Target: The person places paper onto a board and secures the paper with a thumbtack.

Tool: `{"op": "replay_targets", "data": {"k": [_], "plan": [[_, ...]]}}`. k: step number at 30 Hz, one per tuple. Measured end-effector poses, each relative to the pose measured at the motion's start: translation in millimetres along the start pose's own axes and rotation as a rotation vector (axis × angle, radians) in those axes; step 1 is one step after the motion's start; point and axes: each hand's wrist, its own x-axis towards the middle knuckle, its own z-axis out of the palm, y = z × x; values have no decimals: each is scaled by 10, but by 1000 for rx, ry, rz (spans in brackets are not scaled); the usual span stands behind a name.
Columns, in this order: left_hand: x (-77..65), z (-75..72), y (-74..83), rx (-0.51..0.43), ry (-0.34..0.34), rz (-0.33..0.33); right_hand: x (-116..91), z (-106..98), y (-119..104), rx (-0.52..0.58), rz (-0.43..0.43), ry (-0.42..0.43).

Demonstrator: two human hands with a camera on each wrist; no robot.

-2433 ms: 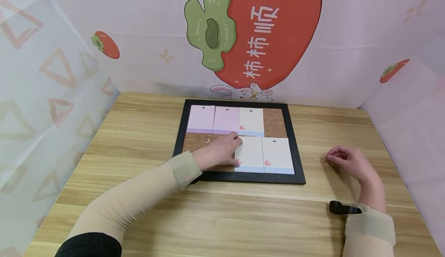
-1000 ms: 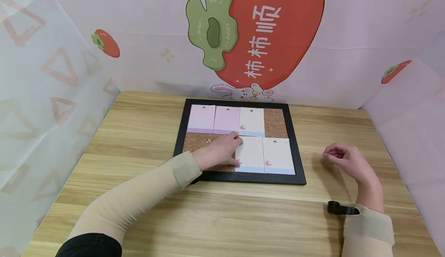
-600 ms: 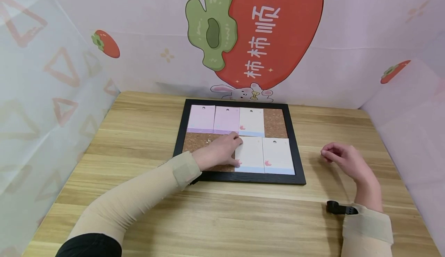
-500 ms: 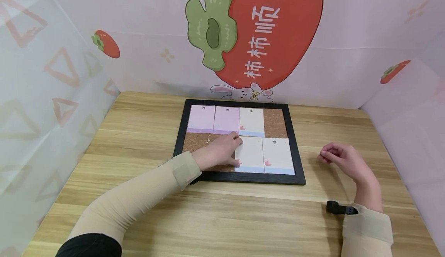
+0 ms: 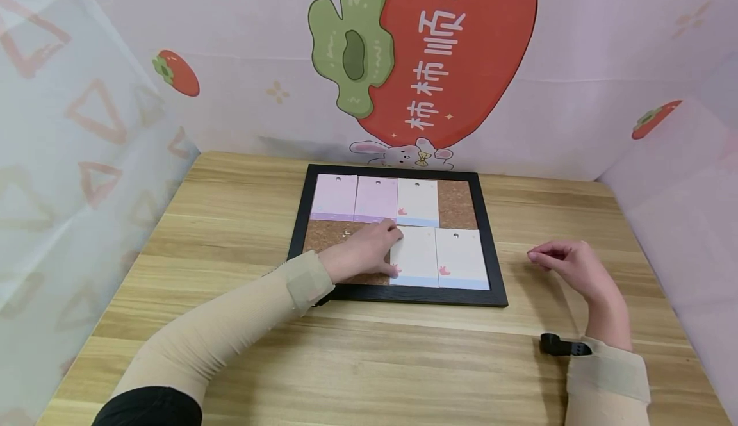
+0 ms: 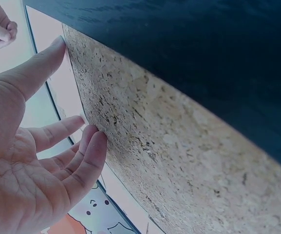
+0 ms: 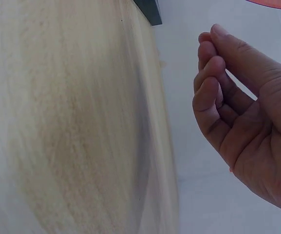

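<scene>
A black-framed cork board (image 5: 398,294) lies on the table, bearing several small paper cards in two rows. My left hand (image 5: 360,251) reaches over the lower row, fingers spread and thumb apart. Its fingertips and thumb touch the left edge of a white card (image 5: 415,256) with a pink figure and blue band; the left wrist view shows them along the border with the bare cork (image 6: 145,126). Right of the board my right hand (image 5: 579,271) hovers above the table, thumb tip against the index fingertip (image 7: 206,46). I cannot tell whether something small is pinched there.
Silver pins fix the neighbouring white card (image 5: 461,259), a white card (image 5: 418,202) above and two lilac cards (image 5: 333,196). Small pale bits (image 5: 346,234) lie on the cork. A printed backdrop (image 5: 242,106) stands behind the wooden table (image 5: 369,362).
My right hand has drifted a little left toward the board, its thumb and index finger shifting against each other. The left hand and the cards have stayed in place.
</scene>
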Motion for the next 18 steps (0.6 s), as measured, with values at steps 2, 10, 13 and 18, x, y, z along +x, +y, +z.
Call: {"op": "replay_targets", "data": {"k": [2,10,13,18], "plan": [[0,1,-2,3,2,3,1,-5,2,-10,1,-4],[5,7,-9,7,1,4,16,-4,1,-41,-95,-7],[-1,1,-6,-1,1,8,15,-1,-4,-30,-82,-6],[-11,-8,-3,-10,-1,8,11,0,-15,2,-43,-6]]}}
